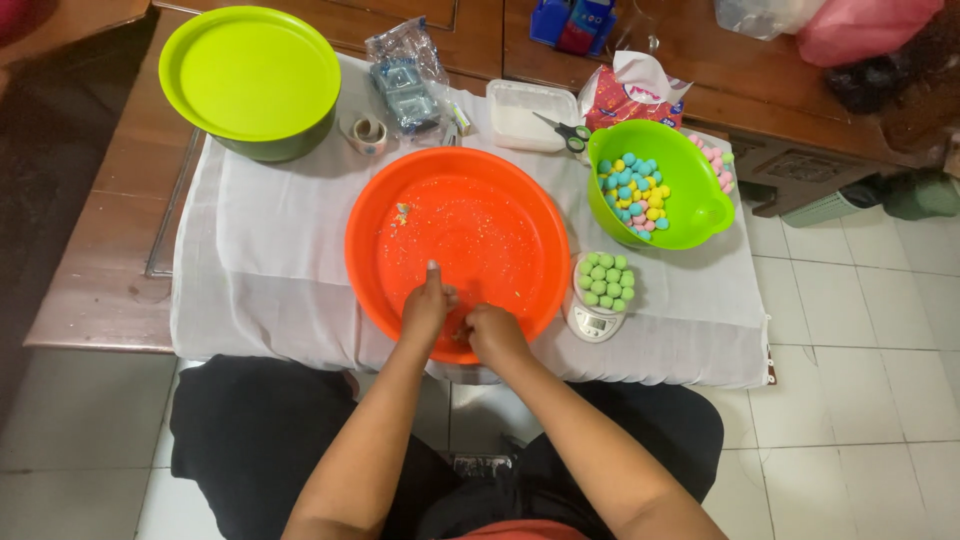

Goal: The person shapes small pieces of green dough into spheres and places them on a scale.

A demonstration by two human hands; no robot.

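While both hands work close together at the near rim of the round orange plastic basin (457, 240), the left hand (426, 308) is curled with its thumb raised, and the right hand (495, 335) is closed on something too small to make out. Coloured crumbs dot the basin's floor. Just right, green balls (606, 281) sit on a small white kitchen scale (594, 322). Farther right stands a lime-green plastic bowl (690, 180) of mixed coloured balls; far left, a lime-green lidded tub (251, 75).

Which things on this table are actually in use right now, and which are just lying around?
In use: orange basin, left hand, right hand, green balls on small scale, green bowl of coloured balls.

Lying about: scissors, tape roll, lidded green container, white tray.
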